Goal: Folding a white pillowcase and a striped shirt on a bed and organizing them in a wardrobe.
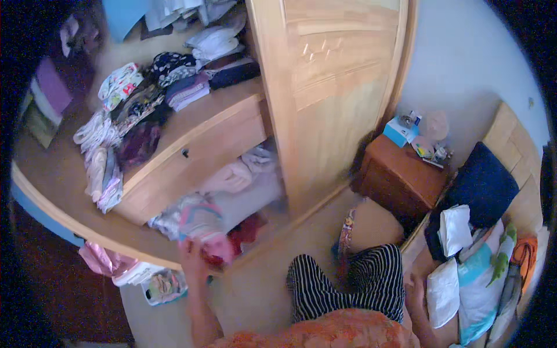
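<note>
My left hand (195, 256) reaches into the low compartment of the wardrobe, below the drawer. Blurred by motion, it appears closed on the near edge of a pink, white and blue garment (204, 227). Beside that garment lies a dark red cloth (246, 233), and light folded clothes (229, 177) lie farther in. At the right, my right hand (414, 291) rests by the bed's edge, its fingers stretched out and holding nothing visible. Close to it lies a white folded cloth (443, 293), with a second white folded piece (456, 229) farther up.
Folded clothes (187, 91) sit on the shelf above a wooden drawer (191, 156). A sliding door (342, 116) stands right of them. Beyond my striped knees are a round beige item (377, 223) and a brown nightstand (403, 174). Low bins (165, 288) stand at the left.
</note>
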Motion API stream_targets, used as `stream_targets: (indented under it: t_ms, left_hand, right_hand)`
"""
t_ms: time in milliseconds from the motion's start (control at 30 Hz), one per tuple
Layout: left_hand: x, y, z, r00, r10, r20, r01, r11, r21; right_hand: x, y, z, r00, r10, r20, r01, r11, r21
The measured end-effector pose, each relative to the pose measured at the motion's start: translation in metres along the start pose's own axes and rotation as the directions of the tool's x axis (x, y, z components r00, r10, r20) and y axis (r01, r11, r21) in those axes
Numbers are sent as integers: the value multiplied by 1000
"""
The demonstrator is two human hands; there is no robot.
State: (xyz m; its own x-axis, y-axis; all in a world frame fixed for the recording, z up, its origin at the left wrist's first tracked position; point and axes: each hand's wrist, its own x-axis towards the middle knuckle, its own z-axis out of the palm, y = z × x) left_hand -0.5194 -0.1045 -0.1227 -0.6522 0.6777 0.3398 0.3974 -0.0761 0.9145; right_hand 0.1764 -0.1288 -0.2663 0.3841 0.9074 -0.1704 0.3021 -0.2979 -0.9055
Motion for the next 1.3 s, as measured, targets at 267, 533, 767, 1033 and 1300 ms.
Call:
stream_targets:
  t_ms: [267,533,767,1033,1300]
  left_hand:
    - [-162,222,89,343,-157,926,587,805,-81]
    - [-222,263,165,181,321,930,733,586,-345]
    - [-206,308,181,-29,767,641,816,388,-428]
    - [-195,330,177,63,907,416,851,168,-498]
    - [-201,285,172,136,688,712,880,246,-406]
  right_hand:
    - [2,-80,137,709,-168,684,-363,745,559]
    - [-94,-5,-6,916,-110,385,-165,773,613]
    - [-161,-17,-67,981,-21,192,-87,840,535]
    - [-132,-104,-64,979,-94,182,15,919,394]
    - [-95,-187,-70,955,-218,200,170,958,230]
